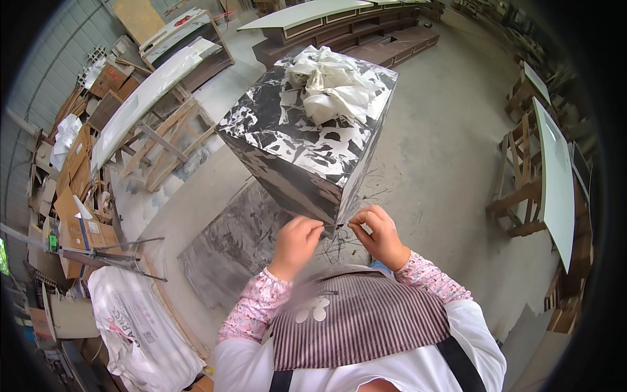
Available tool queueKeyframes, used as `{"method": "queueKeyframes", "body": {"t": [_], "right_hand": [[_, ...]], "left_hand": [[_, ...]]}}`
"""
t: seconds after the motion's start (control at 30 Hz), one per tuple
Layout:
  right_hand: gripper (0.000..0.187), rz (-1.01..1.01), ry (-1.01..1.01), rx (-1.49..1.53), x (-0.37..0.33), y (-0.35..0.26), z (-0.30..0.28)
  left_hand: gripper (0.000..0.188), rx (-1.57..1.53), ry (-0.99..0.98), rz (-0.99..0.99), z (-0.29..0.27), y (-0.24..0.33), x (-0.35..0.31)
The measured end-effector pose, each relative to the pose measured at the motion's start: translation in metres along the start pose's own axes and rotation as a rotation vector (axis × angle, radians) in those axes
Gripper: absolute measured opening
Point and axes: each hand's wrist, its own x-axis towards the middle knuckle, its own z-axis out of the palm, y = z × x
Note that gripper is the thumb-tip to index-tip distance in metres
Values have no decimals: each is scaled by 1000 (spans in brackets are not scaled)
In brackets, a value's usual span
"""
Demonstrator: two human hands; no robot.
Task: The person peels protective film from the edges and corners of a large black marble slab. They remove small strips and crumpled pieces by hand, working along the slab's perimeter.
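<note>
A tall box (294,140) with a black-and-white marbled surface stands in front of me. Close to its near lower corner, my left hand (297,247) is closed in a pinch, thumb against forefinger. My right hand (380,236) pinches in the same way, a short gap to the right. Between the fingertips runs a thin dark strip (337,226), apparently held at both ends; its exact kind is too small to make out. On the box top lies a crumpled white cloth (330,88).
Thin dark scraps (343,247) litter the floor by the box. A dark marbled sheet (228,245) lies at left. White panels on wooden trestles (163,140) stand left, and another panel (552,176) right. A tripod (124,257) and a white sack (140,326) are lower left.
</note>
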Motion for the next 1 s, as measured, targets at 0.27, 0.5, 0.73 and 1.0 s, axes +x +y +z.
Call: {"method": "queueKeyframes", "body": {"t": [0.27,0.5,0.73,1.0], "right_hand": [[21,707,-122,842,-12,-7,3],[21,727,-205,838,-20,-7,-1],[19,730,-101,946,-18,-18,0],[21,735,-234,691,-28,-6,-2]], "left_hand": [[4,-148,-13,-142,7,27,0],[4,-187,40,-97,11,27,1],[4,-146,5,-67,11,33,0],[5,-210,111,-21,10,29,0]]}}
